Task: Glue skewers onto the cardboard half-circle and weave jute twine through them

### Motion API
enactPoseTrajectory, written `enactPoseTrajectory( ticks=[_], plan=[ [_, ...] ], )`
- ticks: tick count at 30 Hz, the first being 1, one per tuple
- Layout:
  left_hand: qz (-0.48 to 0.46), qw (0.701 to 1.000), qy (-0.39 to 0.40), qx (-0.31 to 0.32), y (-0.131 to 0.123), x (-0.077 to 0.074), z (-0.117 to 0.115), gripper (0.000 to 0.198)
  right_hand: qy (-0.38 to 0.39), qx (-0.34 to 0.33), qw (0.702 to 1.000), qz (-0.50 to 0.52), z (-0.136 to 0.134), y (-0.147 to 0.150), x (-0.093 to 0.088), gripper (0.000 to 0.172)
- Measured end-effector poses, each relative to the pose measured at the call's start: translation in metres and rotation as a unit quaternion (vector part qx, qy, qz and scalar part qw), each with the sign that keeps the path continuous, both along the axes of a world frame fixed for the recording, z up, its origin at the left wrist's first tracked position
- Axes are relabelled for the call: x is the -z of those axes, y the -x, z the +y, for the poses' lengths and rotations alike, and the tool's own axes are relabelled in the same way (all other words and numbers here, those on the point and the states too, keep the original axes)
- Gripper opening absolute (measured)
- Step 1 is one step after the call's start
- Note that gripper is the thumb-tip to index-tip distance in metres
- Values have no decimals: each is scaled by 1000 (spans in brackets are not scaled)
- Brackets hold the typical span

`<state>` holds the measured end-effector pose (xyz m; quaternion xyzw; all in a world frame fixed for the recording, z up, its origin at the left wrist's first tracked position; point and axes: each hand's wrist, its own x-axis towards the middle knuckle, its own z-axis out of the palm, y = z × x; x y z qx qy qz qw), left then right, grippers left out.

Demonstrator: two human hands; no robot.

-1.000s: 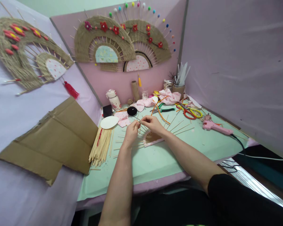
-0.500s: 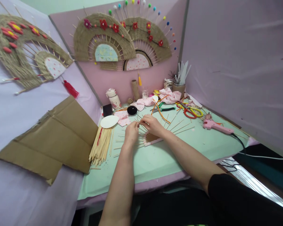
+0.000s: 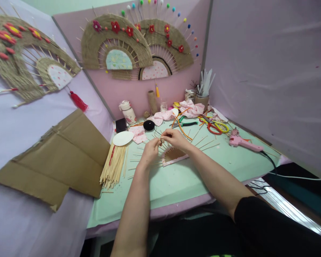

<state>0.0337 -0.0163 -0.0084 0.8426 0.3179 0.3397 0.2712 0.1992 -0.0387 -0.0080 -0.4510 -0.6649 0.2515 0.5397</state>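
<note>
A half-round fan frame (image 3: 173,154) lies on the table, its brown cardboard centre edged in pink fabric and thin wooden sticks fanning outward. Over its upper left part, my left hand (image 3: 151,149) and my right hand (image 3: 174,139) meet with fingertips pinched close together. A thin black cord (image 3: 157,131) runs from a black spool (image 3: 149,125) just behind into the pinched fingers of both hands. Fingers hide where the cord meets the sticks.
Left of the frame lie a bundle of sticks (image 3: 113,166) and a white oval disc (image 3: 123,138). Behind are pliers (image 3: 186,124), scissors (image 3: 215,126) and a bottle (image 3: 127,112). A pink glue gun (image 3: 244,142) rests at right; cardboard (image 3: 56,157) leans at left.
My right hand's fingers have lifted slightly away from the left fingertips, showing a small gap. The fan frame stays where it was; the view has shifted slightly.
</note>
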Motion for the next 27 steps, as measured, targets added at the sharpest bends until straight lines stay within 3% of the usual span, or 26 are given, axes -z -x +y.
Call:
enactPoseTrajectory(
  ticks=[4,8,16,22,27],
  plan=[
    [-90,994,5,-65,-3,-1,-2,20,53,-13,994,96,-2,11,-2,20],
    [-187,972,43,-135,-8,4,0,21,54,17,992,117,-5,26,-3,22],
    [-196,955,22,-221,-12,7,-2,20,-85,87,992,-26,-12,41,3,18],
    [-252,943,57,-208,-14,6,-4,14,-99,82,991,-48,-12,40,4,19],
    [-392,879,242,-124,-16,5,-2,21,-24,59,997,46,-14,40,1,15]
  ],
)
